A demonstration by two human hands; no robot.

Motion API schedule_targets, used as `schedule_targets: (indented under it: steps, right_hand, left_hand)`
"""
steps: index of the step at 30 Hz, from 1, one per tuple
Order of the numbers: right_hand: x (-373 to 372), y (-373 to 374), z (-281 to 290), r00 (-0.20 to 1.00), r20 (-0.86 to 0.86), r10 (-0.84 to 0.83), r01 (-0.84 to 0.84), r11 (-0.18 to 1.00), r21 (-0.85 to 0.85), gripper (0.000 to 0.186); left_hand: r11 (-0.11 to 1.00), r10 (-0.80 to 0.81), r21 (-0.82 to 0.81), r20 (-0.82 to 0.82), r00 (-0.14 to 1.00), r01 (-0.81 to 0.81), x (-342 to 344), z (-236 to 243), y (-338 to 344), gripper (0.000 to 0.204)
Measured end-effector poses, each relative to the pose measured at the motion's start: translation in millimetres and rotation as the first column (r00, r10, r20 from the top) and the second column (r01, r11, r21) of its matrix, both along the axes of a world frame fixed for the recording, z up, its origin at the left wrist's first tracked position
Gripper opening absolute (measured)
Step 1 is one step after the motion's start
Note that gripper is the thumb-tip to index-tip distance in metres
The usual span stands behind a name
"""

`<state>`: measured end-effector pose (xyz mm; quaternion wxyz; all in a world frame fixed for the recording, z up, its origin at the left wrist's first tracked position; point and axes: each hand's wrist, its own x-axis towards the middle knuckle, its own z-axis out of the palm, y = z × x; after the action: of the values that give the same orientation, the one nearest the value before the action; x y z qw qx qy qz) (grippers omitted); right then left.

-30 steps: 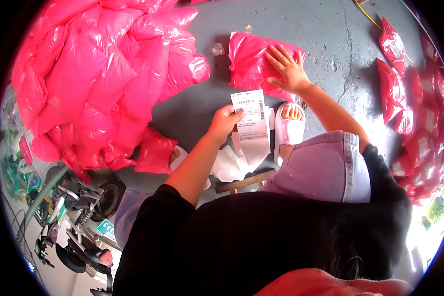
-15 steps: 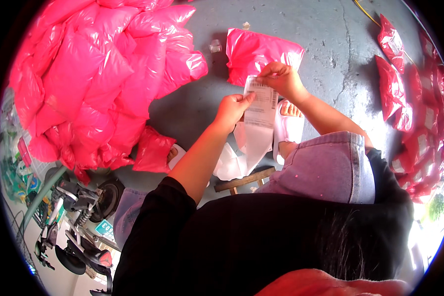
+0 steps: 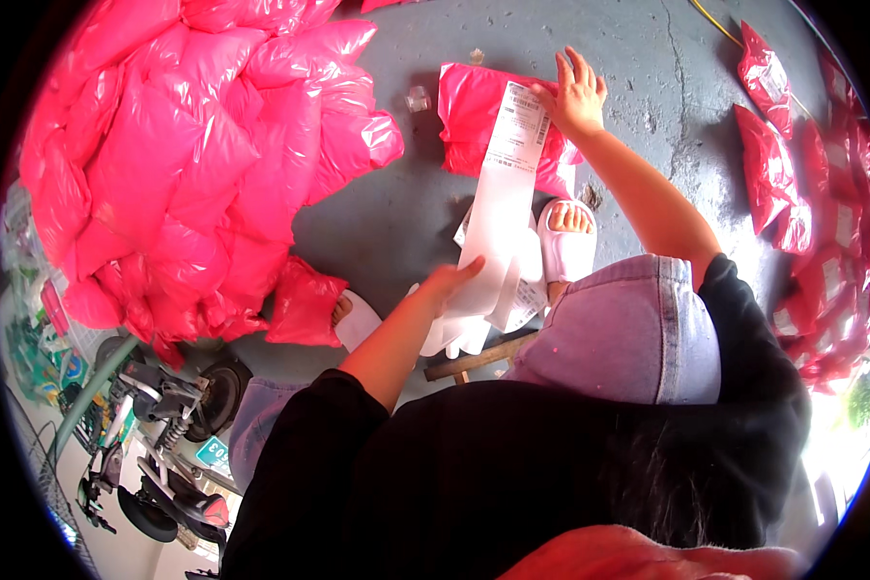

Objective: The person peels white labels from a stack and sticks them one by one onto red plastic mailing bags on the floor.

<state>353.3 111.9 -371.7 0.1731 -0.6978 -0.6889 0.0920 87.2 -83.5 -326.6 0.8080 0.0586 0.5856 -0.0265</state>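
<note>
A pink plastic mailing bag point(image 3: 457, 111), plump and glossy, lies on the floor in front of me. Over it stretches a long white strip of printed shipping labels point(image 3: 515, 145), its far end lying on or just above the bag. My right hand point(image 3: 580, 97) is at that end, fingers spread and raised, thumb by the label's upper right edge. Nearer to me, my left hand point(image 3: 449, 285) has the lower part of the strip between its thumb and fingers; those fingers are mostly hidden. More of the strip hangs in loose folds between my feet.
A tall heap of pink bags point(image 3: 164, 145) fills the left, with one small bag point(image 3: 303, 303) beside my left foot. Labelled red bags point(image 3: 826, 251) lie along the right. A wooden stool edge point(image 3: 478, 358) and a parked scooter point(image 3: 169, 401) are close by.
My right hand has moved up and right, its fingers spreading from a pinch. My left hand has dropped down the strip toward me. The strip's printed end now stretches over the bag.
</note>
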Motion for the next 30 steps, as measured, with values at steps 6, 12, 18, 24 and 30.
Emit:
schedule_targets:
  steps: [6,12,18,24,30]
  right_hand:
    - [-61,-53,20,0.844,0.124,0.522,-0.503,0.850,-0.155,0.086]
    - [0,-10,12,0.981,-0.194,0.017,0.019,0.983,0.184,0.078]
    - [12,1,30,0.897,-0.349,-0.271,-0.056,0.713,-0.699,0.054]
    - [97,-89,194,0.834,-0.375,-0.405,0.293,0.900,-0.323,0.034]
    - [274,-58,281,0.859,-0.108,-0.501,0.504,0.864,-0.004,0.035]
  left_hand:
    - [0.872,-0.488,-0.070,-0.055,0.871,0.484,-69,4,-66,0.064]
    - [0.603,-0.680,0.407,-0.186,0.709,0.686,-92,80,-21,0.058]
    - [0.178,-0.723,0.580,-0.471,0.505,0.795,-96,174,-3,0.039]
    - [0.037,-0.681,0.635,-0.549,0.485,0.771,-119,298,-46,0.030]
    - [-0.015,-0.331,0.713,-0.666,0.669,0.701,-161,330,-150,0.027]
